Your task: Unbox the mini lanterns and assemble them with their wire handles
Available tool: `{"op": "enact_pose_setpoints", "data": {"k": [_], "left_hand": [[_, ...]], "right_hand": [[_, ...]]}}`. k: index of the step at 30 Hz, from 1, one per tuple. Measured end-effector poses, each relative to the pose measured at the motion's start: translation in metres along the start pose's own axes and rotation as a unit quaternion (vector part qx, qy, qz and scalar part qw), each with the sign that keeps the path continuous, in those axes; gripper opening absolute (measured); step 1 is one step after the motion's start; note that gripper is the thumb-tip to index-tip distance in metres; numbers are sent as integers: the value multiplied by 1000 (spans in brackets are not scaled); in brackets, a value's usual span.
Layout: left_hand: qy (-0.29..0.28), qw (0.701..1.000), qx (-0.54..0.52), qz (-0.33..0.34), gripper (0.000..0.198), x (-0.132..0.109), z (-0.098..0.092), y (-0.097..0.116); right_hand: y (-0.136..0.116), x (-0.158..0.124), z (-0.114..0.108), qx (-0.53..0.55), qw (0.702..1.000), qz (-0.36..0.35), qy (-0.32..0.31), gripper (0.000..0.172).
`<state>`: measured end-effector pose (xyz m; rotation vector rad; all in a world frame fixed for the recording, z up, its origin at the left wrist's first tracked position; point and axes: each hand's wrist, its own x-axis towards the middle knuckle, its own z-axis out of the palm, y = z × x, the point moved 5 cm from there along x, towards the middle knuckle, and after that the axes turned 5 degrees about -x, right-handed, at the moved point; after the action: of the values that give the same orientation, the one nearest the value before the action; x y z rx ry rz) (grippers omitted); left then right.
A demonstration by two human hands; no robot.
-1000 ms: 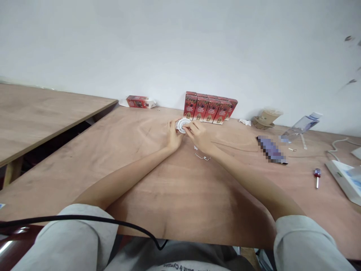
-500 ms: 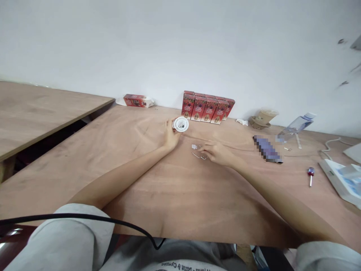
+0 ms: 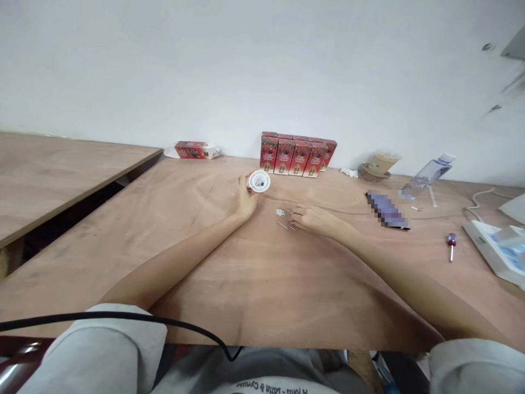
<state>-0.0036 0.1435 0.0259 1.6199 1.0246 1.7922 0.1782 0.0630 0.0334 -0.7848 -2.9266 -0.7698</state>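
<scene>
My left hand [image 3: 246,198] is closed around the side of a round white base [image 3: 260,181]. Its hollow face is turned up toward me, and small metal bits show inside. My right hand [image 3: 309,219] is low over the table, fingers bent and drawn together at some small metal pieces; whatever is between the fingertips is too small to name. Just left of these fingers lie a small white notched plate [image 3: 280,212] and a thin metal wire piece [image 3: 286,225].
Several red printed boxes [image 3: 289,156] stand against the wall, and an opened one [image 3: 192,150] lies left of them. Rightward are a lidded cup [image 3: 383,161], a clear bottle [image 3: 429,176], a pixelated phone [image 3: 386,210], a screwdriver [image 3: 451,245] and a white tray-like case [image 3: 492,254].
The view has shifted slightly. My right fingers have drawn closer together over the metal pieces and cover part of them. My left hand keeps its hold on the white base.
</scene>
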Motion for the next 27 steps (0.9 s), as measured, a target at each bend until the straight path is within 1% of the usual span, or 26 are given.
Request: {"op": "enact_pose_setpoints", "data": {"k": [4, 6, 9, 11, 13, 15, 19, 23, 25, 27], "left_hand": [[-2, 1000, 3, 2, 49, 0, 0, -1], [-2, 1000, 4, 4, 50, 0, 0, -2], [-6, 1000, 10, 12, 51, 0, 0, -2], [-9, 1000, 18, 22, 51, -1, 0, 0], [-13, 999, 25, 30, 48, -2, 0, 3], [-19, 999, 24, 37, 46, -2, 1, 6], [-26, 999, 13, 37, 44, -2, 2, 7], [-17, 999, 23, 34, 43, -1, 1, 5], [-17, 999, 26, 36, 43, -1, 1, 5], [-15, 999, 24, 37, 42, -1, 1, 4]], "right_hand": [[5, 5, 7, -16, 999, 13, 40, 32], [7, 10, 4, -1, 997, 33, 76, 34], [13, 22, -12, 49, 981, 91, 163, 33], [17, 34, -28, 95, 960, 130, 229, 30], [22, 48, -41, 136, 939, 159, 274, 27], [25, 63, -48, 155, 930, 170, 288, 25], [26, 82, -46, 132, 939, 164, 272, 23], [26, 85, -38, 103, 947, 167, 255, 26], [26, 85, -37, 118, 945, 173, 252, 24], [28, 85, -39, 150, 935, 189, 259, 20]]}}
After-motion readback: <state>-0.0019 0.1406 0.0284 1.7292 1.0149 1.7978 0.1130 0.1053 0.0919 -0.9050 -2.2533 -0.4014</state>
